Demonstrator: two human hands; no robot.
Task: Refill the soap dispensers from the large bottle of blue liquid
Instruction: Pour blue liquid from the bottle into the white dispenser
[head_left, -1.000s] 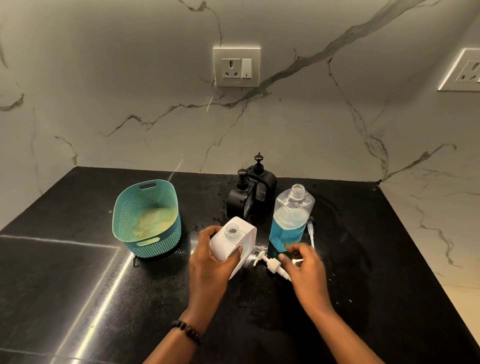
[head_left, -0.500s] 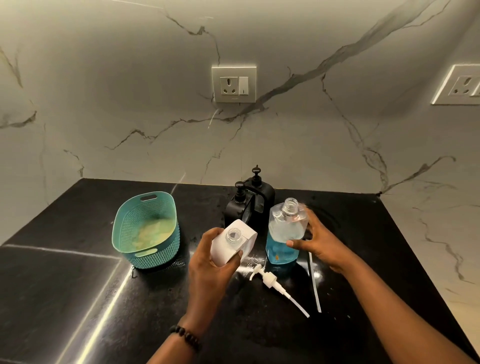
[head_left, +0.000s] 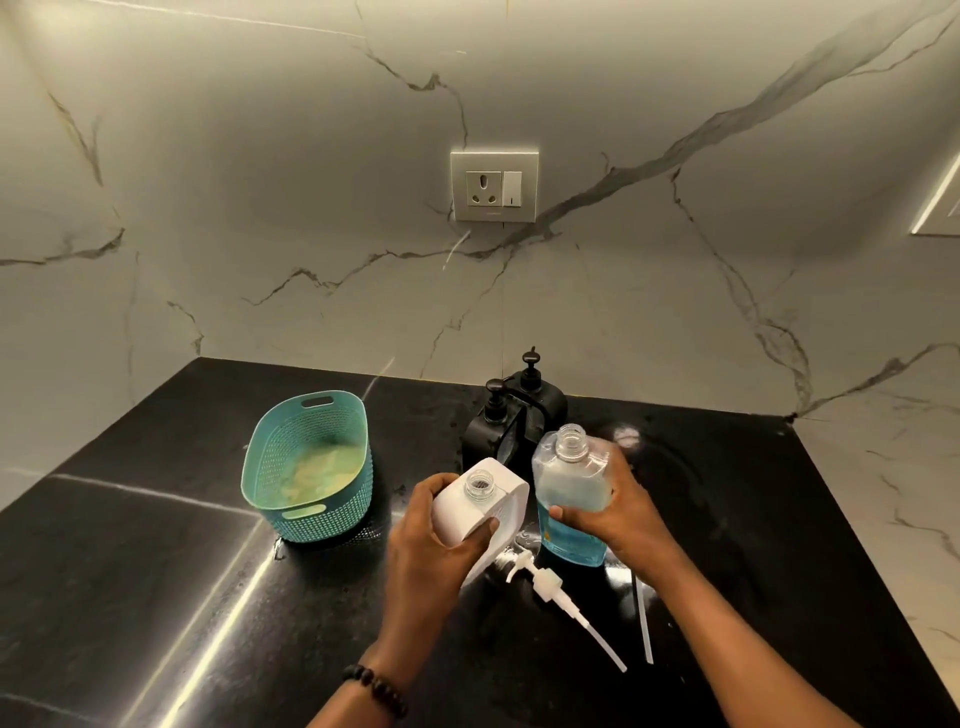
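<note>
Head view
Left hand (head_left: 434, 545): lower centre — wrapped around the white dispenser (head_left: 480, 512), tilted, its neck uncapped.
Right hand (head_left: 621, 512): just right of centre, fingers clasped round the clear bottle of blue liquid (head_left: 571, 493), capless, beside the dispenser.
Pump (head_left: 550, 582): lying on the black counter (head_left: 156, 597) below both.
Teal basket (head_left: 311, 467): left of centre.
Black dispensers (head_left: 511, 421): behind, by the wall.

The basket (head_left: 311, 467) is sitting left of the dispenser (head_left: 480, 512); the refill bottle (head_left: 571, 499) is standing right, pumps (head_left: 550, 584) lying nearer.
</note>
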